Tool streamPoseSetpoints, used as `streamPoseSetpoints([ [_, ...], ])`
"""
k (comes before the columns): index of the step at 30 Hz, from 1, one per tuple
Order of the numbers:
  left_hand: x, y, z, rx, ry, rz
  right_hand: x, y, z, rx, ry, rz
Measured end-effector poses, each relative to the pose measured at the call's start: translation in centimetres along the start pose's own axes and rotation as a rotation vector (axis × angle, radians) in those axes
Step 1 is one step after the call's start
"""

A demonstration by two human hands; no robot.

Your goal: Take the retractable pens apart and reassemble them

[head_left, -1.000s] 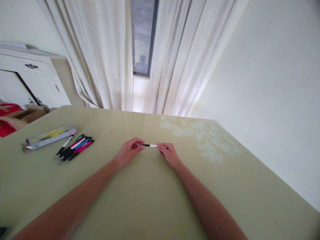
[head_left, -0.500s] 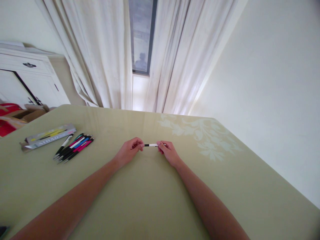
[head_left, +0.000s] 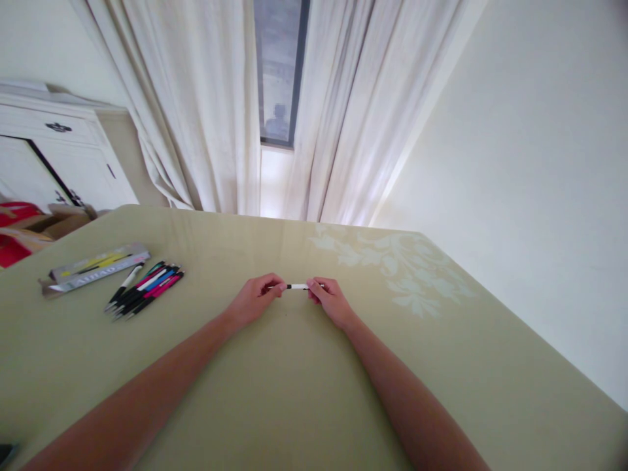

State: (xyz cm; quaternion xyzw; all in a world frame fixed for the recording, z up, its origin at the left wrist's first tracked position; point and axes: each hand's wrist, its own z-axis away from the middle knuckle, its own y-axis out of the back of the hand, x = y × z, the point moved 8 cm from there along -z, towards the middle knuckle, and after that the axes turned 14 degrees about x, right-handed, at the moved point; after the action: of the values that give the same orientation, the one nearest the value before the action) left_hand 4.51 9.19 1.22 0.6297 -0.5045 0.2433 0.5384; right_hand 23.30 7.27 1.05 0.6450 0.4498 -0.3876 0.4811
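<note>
A person's left hand [head_left: 256,297] pinches the black end of a black-and-white pen [head_left: 298,286], while the right hand [head_left: 328,301] grasps its white end between thumb and fingers. The pen lies crosswise between the two hands, over the middle of the worktop [head_left: 275,399]. Well to the left, a bunch of colored pens [head_left: 154,286] with black grips rests beside a printed cardboard pen box [head_left: 98,269].
</note>
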Motion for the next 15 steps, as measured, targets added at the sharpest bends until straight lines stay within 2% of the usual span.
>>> streamPoseSetpoints([
  [3,-0.1,-0.27,0.07,-0.03,-0.002,0.007,-0.11,-0.1,0.03,-0.008,0.006,0.017],
  [15,-0.2,-0.1,-0.06,-0.027,-0.021,-0.028,-0.55,-0.62,0.06,-0.044,0.053,0.08],
])
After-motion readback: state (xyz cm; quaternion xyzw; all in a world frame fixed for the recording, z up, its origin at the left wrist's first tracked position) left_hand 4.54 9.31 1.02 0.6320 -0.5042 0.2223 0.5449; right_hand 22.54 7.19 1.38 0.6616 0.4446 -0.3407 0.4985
